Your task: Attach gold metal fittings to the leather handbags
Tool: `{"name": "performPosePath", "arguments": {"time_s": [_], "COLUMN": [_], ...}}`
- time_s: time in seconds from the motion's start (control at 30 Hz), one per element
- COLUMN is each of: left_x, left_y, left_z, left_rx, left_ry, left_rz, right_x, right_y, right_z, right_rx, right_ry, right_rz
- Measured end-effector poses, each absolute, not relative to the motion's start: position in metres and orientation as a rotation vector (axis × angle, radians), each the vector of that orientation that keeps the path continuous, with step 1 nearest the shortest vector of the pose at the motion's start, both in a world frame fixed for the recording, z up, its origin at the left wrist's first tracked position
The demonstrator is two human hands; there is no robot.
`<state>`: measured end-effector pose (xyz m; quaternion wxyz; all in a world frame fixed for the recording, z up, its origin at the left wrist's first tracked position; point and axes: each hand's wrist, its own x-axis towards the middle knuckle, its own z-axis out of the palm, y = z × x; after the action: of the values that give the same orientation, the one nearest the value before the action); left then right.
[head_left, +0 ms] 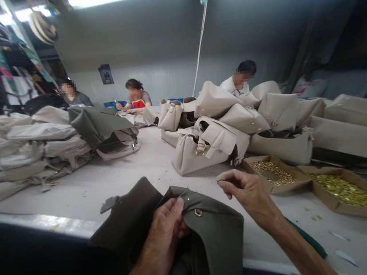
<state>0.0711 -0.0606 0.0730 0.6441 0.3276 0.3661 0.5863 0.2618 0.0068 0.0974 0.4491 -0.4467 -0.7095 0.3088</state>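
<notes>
A dark grey-green bag [219,226] hangs over the table's front edge, its flap spread to the left. My left hand [168,228] is closed on the bag's upper edge, thumb on top. Beside that thumb, a small gold D-shaped ring [198,213] and a tiny shiny stud show on the bag. My right hand [247,192] is raised to the right of the bag, apart from it, with thumb and forefinger pinched. Whatever lies between those fingertips is too small to make out. Just behind this hand sits a cardboard tray of small gold metal pieces [273,172].
Beige bags [205,148] are heaped at the middle and right. More beige bags [25,152] are stacked left, with a dark bag [101,125] on top. A second cardboard tray [347,193] holds yellow-gold pieces. A green object [306,238] lies under my right forearm. Several people sit behind.
</notes>
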Motion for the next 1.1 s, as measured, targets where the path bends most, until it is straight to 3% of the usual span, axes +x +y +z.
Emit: {"name": "performPosePath", "arguments": {"time_s": [0.17, 0.57, 1.1], "left_x": [0.079, 0.074, 0.073], "left_y": [-0.06, -0.058, -0.051], "left_z": [0.073, 0.069, 0.068], "left_rx": [0.756, 0.741, 0.71], "left_ry": [0.819, 0.816, 0.804], "left_rz": [1.342, 1.347, 1.368], "right_x": [0.228, 0.213, 0.211], "right_y": [-0.019, -0.018, -0.003], "right_z": [0.127, 0.125, 0.12], "right_rx": [-0.905, -0.875, -0.825], "right_ry": [-2.028, -2.217, -2.109], "right_rz": [0.735, 0.561, 0.847]}}
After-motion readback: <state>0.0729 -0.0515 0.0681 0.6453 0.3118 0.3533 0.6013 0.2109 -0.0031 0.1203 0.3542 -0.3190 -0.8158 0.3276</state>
